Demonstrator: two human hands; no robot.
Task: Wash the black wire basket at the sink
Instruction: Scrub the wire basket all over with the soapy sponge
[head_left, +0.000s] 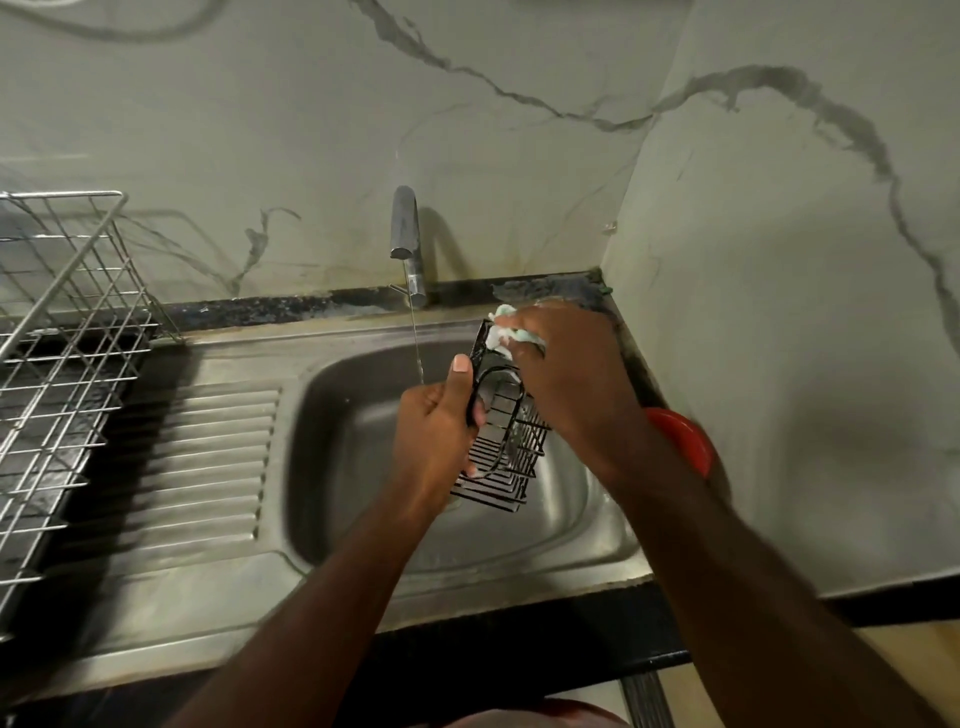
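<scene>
Right over the sink (363, 545) bowl, the left hand (434, 441) grips the black wire basket (506, 436) by its rim, thumb up, holding it tilted beside the thin stream from the tap (408, 239). Reaching across, the right hand (566, 374) closes its fingers on a soapy sponge (503, 332) pressed to the basket's far end — most of the sponge is hidden, and a red object (680, 441) shows only partly behind the forearm.
</scene>
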